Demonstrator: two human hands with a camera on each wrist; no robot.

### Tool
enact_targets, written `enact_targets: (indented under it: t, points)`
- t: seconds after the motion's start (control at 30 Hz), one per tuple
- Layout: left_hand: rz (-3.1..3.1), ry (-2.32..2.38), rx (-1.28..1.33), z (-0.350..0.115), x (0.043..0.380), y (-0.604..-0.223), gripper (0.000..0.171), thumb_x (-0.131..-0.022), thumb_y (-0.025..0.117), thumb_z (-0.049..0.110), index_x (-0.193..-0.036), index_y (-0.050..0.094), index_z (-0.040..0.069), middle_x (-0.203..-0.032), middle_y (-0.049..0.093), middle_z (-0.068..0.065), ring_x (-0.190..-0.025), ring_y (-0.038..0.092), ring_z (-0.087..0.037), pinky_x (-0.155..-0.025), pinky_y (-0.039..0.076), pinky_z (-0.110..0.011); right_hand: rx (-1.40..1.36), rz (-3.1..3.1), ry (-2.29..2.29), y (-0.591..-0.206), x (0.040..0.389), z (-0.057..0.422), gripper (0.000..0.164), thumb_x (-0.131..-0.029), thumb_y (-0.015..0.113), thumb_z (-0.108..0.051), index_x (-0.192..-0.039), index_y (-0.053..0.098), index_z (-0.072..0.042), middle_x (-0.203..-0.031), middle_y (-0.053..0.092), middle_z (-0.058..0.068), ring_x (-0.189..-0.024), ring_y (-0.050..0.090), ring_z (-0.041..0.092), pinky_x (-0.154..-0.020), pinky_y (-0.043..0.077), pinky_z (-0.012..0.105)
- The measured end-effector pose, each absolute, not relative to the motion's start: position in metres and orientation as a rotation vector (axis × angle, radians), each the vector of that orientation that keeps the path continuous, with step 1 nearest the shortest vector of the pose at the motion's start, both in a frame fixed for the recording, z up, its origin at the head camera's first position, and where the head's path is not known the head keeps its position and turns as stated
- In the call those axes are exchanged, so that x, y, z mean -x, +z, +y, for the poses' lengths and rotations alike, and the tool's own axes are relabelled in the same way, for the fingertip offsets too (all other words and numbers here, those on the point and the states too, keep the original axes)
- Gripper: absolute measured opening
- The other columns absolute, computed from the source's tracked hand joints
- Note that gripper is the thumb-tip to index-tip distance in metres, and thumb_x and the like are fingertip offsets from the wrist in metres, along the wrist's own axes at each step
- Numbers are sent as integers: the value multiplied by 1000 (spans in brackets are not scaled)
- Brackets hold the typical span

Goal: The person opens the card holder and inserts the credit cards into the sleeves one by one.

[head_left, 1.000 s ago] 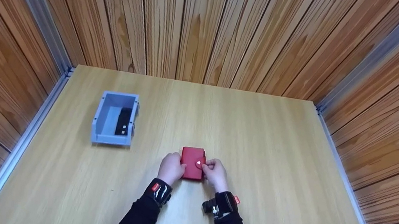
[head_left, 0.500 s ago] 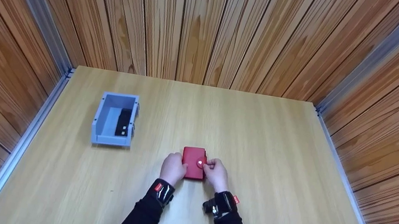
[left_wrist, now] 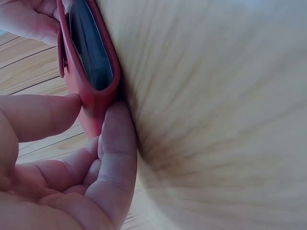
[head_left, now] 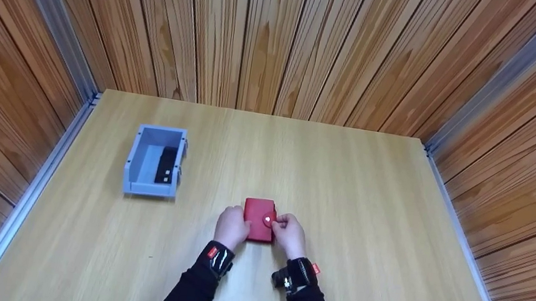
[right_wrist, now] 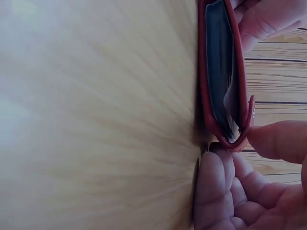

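A red card wallet (head_left: 256, 218) lies on the table in front of me in the head view, its cover folded over. My left hand (head_left: 233, 226) grips its left side, thumb on top and fingers at the lower edge, as the left wrist view shows on the wallet's spine (left_wrist: 91, 103). At the right side, my right hand (head_left: 289, 234) pinches the small snap strap (head_left: 268, 220) between thumb and fingers. Seen end-on in the right wrist view, the strap (right_wrist: 252, 108) bends round the edge, and dark inner sleeves (right_wrist: 218, 62) show. Whether the snap is fastened I cannot tell.
A grey-blue open bin (head_left: 149, 188) stands at the table's left, with black flat items (head_left: 166, 164) inside along its right wall. Wood-plank walls (head_left: 263, 38) enclose the table's back and sides. Both wrists wear black camera straps.
My left hand and forearm have shifted very slightly to the right. The wallet and my right hand stay nearly where they were, with the same hold.
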State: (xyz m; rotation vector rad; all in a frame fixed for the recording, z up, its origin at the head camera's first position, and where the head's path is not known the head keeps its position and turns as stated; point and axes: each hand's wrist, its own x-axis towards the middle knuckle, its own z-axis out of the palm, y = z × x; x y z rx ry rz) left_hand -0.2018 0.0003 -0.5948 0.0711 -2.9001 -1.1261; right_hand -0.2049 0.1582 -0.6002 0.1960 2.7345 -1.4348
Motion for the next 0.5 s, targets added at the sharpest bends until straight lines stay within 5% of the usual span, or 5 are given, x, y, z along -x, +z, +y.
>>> enact_targets:
  t: [0.5]
  points:
    - [-2910, -1128, -40, 5, 203, -597, 19, -84, 75, 11, -86, 64, -4, -82, 63, -16, -82, 61, -34, -76, 49, -47, -157, 2830, -1403, -603, 205, 162, 12, -89, 64, -3, -95, 60, 6, -83, 65, 12, -80, 63, 28, -75, 52, 40]
